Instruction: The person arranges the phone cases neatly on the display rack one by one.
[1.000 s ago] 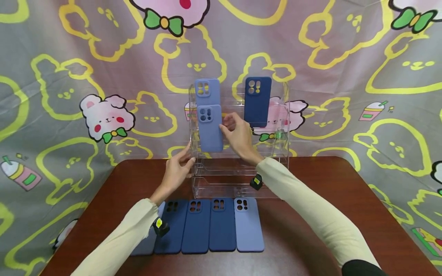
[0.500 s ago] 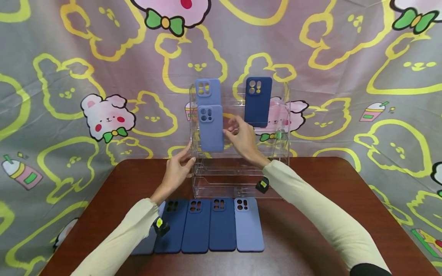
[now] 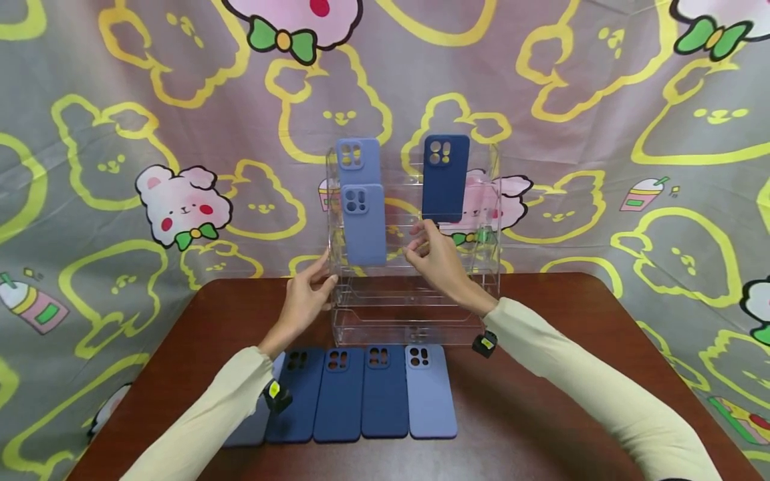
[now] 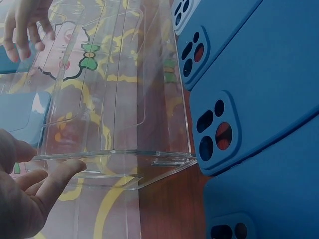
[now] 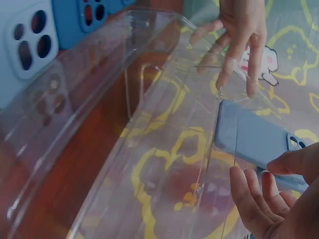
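Note:
A clear plastic rack (image 3: 415,314) stands upright on the table, with stepped tiers. On its left side, a light blue phone case (image 3: 365,234) sits one tier below another light blue phone case (image 3: 368,175). A dark blue phone case (image 3: 446,184) stands at the upper right. My left hand (image 3: 307,300) touches the rack's left side wall with extended fingers, thumb toward the front. My right hand (image 3: 442,260) hovers in front of the middle tiers, fingers loosely bent and holding nothing, below the dark case and right of the lower light one.
Before the rack lies a row of phone cases: several dark blue, including one dark blue case (image 3: 385,394), a light blue case (image 3: 431,394) at the right end, and a lighter one (image 3: 249,421) partly under the left sleeve. A patterned cloth (image 3: 571,200) hangs behind the brown table (image 3: 541,401).
My right hand has let go of the lower light blue phone case and drawn away to the right and down. The case stays in the rack. My left hand keeps its place.

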{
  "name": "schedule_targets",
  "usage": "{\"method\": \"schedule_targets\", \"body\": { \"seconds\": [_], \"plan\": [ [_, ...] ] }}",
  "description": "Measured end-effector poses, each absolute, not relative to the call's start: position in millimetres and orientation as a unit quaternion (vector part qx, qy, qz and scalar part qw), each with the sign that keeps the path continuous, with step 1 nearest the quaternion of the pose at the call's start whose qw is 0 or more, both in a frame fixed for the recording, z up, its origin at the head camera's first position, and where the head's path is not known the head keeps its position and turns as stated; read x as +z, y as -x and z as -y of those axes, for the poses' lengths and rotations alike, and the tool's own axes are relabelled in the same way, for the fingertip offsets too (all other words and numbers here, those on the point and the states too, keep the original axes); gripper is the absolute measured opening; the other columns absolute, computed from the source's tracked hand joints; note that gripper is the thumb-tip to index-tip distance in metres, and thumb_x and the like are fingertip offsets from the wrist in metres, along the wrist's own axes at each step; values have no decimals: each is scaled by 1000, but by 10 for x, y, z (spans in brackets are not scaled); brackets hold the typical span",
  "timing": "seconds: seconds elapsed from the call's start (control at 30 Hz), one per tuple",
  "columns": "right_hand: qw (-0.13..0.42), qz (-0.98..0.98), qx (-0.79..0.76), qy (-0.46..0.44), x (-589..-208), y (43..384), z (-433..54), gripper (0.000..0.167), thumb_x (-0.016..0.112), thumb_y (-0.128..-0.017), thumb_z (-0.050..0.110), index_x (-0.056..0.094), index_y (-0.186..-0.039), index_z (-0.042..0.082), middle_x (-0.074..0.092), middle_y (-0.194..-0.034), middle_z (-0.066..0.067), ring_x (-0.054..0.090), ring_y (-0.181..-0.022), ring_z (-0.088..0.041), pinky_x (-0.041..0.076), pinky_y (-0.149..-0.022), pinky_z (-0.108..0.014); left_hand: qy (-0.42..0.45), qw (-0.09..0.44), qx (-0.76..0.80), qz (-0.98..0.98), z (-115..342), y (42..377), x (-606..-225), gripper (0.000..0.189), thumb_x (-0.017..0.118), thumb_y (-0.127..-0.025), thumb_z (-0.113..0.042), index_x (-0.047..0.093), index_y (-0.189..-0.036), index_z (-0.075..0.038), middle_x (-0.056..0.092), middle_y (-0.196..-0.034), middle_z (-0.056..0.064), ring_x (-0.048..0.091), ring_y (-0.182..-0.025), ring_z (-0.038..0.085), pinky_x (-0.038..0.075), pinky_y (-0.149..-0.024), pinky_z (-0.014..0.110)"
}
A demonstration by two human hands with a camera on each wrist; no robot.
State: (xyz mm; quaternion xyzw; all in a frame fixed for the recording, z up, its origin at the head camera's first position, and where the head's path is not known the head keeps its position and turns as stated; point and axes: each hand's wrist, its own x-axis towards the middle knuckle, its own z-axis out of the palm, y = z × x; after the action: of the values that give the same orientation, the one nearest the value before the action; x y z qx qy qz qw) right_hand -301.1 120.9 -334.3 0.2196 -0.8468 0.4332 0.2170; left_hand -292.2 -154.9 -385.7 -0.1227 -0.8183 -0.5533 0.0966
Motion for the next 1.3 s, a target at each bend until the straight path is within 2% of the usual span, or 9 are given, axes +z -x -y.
{"method": "schedule_targets", "body": {
  "seconds": [0.23,0.4,0.6,0.73,0.83,0.93,1.03,1.17,1.3],
  "plan": [
    [178,857,414,-250,-3469,2800,-1315,33,71,-97,2,55,-126,-3,71,-98,-15,72,-81,-26,62,-69,-34,119,94,-556,817,1559,2920,-3863,62,64,-105,-11,42,-161,-26,58,-145,30,72,-111,43,67,-61,31],
    [170,863,393,-268,-3619,2643,-1381,31,74,-96,2,56,-121,-1,68,-95,-10,70,-82,-21,60,-69,-33,121,95,-557,816,1560,2935,-3852,62,63,-105,-10,42,-161,-25,56,-146,31,70,-114,44,67,-61,31],
    [144,879,367,-269,-3826,2481,-1457,26,77,-94,4,59,-113,4,67,-94,-4,69,-88,-18,60,-73,-34,123,97,-560,814,1556,2944,-3853,63,64,-105,-9,42,-162,-24,58,-144,30,72,-110,46,67,-61,30],
    [108,890,329,-295,-3944,2370,-1491,16,77,-94,4,66,-107,6,68,-93,-2,67,-86,-14,60,-72,-29,126,97,-562,812,1559,2933,-3869,62,64,-105,-9,42,-161,-24,59,-144,29,72,-109,46,67,-62,31],
    [63,900,272,-335,-4047,2280,-1521,14,75,-96,4,72,-110,4,71,-103,-7,70,-91,-18,61,-70,-27,128,96,-559,813,1566,2922,-3883,62,64,-105,-11,42,-161,-25,59,-144,28,71,-111,46,67,-63,31],
    [25,904,215,-369,-4155,2195,-1545,19,74,-98,7,74,-117,4,70,-117,-13,71,-102,-25,63,-73,-31,131,98,-555,815,1574,2923,-3891,61,64,-106,-12,43,-161,-25,60,-144,27,71,-111,46,67,-64,32],
    [-3,905,193,-378,-4242,2134,-1557,22,75,-98,10,75,-120,6,69,-128,-14,69,-115,-31,64,-83,-41,133,104,-558,812,1575,2923,-3895,59,64,-106,-12,44,-160,-24,61,-144,27,72,-109,45,67,-65,34],
    [-27,909,206,-361,-4308,2086,-1575,21,76,-97,12,76,-118,11,69,-127,-9,66,-119,-31,59,-95,-50,134,101,-564,808,1575,2922,-3889,60,64,-106,-12,44,-161,-23,60,-144,27,72,-108,45,68,-65,35],
    [-36,915,219,-337,-4345,2044,-1602,27,77,-97,19,75,-123,10,68,-128,-8,61,-117,-30,57,-95,-53,128,100,-567,808,1565,2922,-3886,60,64,-105,-11,44,-160,-23,61,-142,28,72,-108,45,67,-64,34]
  ]
}}
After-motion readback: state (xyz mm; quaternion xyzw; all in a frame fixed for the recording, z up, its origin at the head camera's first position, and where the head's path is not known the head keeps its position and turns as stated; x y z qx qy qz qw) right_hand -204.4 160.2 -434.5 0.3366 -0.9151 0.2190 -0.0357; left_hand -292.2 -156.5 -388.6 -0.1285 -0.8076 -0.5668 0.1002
